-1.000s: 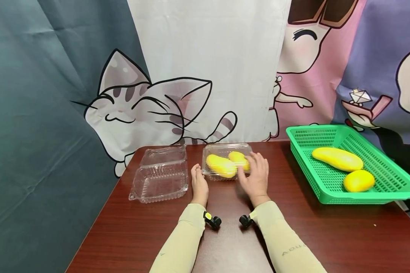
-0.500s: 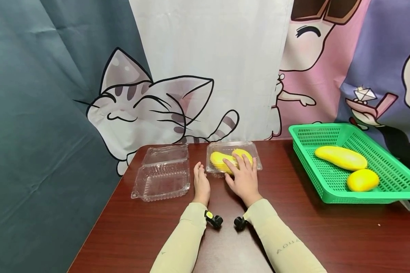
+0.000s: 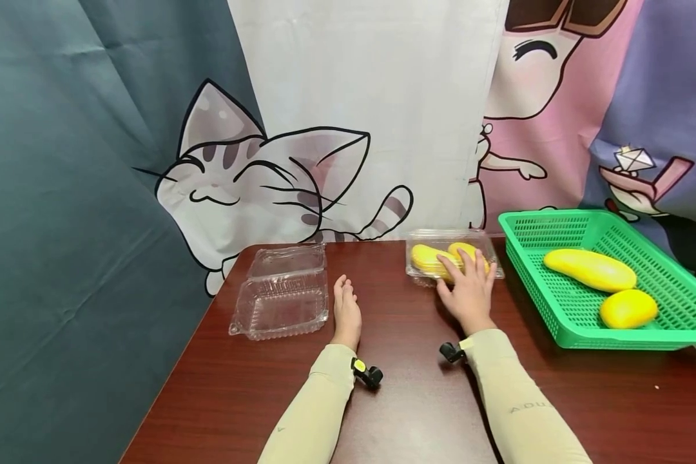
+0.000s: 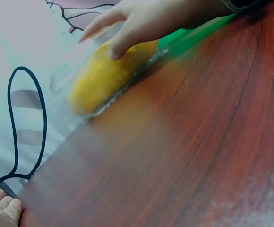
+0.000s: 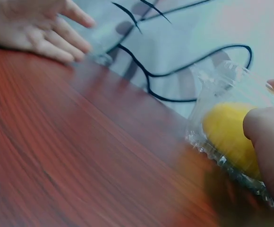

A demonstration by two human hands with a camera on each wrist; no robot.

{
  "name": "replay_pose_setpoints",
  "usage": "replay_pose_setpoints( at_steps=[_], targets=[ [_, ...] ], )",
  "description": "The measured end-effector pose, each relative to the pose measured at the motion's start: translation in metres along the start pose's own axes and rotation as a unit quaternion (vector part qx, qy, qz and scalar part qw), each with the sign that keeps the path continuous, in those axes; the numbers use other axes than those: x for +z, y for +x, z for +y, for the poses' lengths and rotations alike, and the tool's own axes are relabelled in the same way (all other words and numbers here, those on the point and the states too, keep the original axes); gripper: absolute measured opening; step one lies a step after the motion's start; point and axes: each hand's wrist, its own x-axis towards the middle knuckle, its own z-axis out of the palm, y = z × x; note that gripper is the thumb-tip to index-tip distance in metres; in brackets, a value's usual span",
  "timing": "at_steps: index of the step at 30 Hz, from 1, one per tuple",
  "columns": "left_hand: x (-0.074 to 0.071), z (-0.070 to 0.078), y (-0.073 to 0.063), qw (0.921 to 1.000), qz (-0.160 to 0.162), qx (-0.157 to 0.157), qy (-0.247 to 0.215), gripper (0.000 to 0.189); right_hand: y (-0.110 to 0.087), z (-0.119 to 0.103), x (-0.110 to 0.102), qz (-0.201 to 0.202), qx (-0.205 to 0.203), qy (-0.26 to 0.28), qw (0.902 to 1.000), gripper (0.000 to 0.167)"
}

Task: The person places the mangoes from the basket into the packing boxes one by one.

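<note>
A closed clear plastic clamshell container (image 3: 417, 274) with yellow mangoes (image 3: 432, 256) inside stands near the back edge of the table. My right hand (image 3: 468, 293) rests on its lid, fingers spread and thumb to the left. The right wrist view shows the thumb against the clear lid over a yellow mango (image 5: 226, 127). My left hand (image 3: 347, 312) is held on edge at the middle of the table, fingers straight, touching no container. Just left of it lies a second clear clamshell container (image 3: 284, 303), lid raised back, with nothing inside.
A green plastic basket (image 3: 530, 303) sits at the right, close to the right hand's container. It holds a long yellow fruit (image 3: 590, 269) and a rounder yellow mango (image 3: 628, 309). A cartoon-printed cloth (image 3: 354, 64) hangs behind the brown table (image 3: 406, 406).
The right hand has come down onto the lid of the mango container and slid it to the right, towards the green basket. The left hand has stayed in about the same place.
</note>
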Motion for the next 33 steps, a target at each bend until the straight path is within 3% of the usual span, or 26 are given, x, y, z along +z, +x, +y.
replay_pose_setpoints(
  at_steps=[9, 12, 16, 20, 24, 27, 29, 31, 33],
  targets=[
    [0.003, 0.0, 0.003, 1.0, 0.004, 0.001, 0.006, 0.05, 0.001, 0.028, -0.013, 0.005, 0.0, 0.006, 1.0, 0.052],
    [0.003, 0.002, 0.002, 0.9999, -0.004, -0.003, 0.012, 0.049, 0.001, 0.03, -0.014, 0.012, -0.003, 0.012, 0.9999, 0.054],
    [0.003, 0.006, 0.0, 0.9981, -0.031, -0.002, 0.054, 0.049, -0.002, 0.027, -0.012, 0.039, -0.019, 0.027, 0.9987, 0.061],
    [0.007, 0.02, -0.003, 0.987, -0.086, 0.041, 0.129, 0.052, -0.005, 0.02, -0.01, 0.101, -0.068, 0.064, 0.9905, 0.059],
    [0.001, 0.055, -0.001, 0.9669, -0.161, 0.106, 0.168, 0.043, -0.009, 0.01, -0.009, 0.132, -0.134, 0.099, 0.9772, 0.051],
    [-0.019, 0.095, 0.005, 0.953, -0.21, 0.152, 0.157, 0.036, -0.011, 0.002, -0.007, 0.119, -0.173, 0.108, 0.9718, 0.048],
    [-0.043, 0.12, 0.01, 0.9491, -0.214, 0.176, 0.15, 0.034, -0.011, -0.002, -0.006, 0.109, -0.186, 0.11, 0.9703, 0.048],
    [-0.075, 0.138, 0.015, 0.952, -0.183, 0.191, 0.155, 0.033, -0.012, -0.004, -0.006, 0.107, -0.187, 0.116, 0.9696, 0.049],
    [-0.111, 0.148, 0.022, 0.9593, -0.12, 0.196, 0.164, 0.031, -0.014, -0.005, -0.006, 0.106, -0.186, 0.117, 0.9698, 0.049]
  ],
)
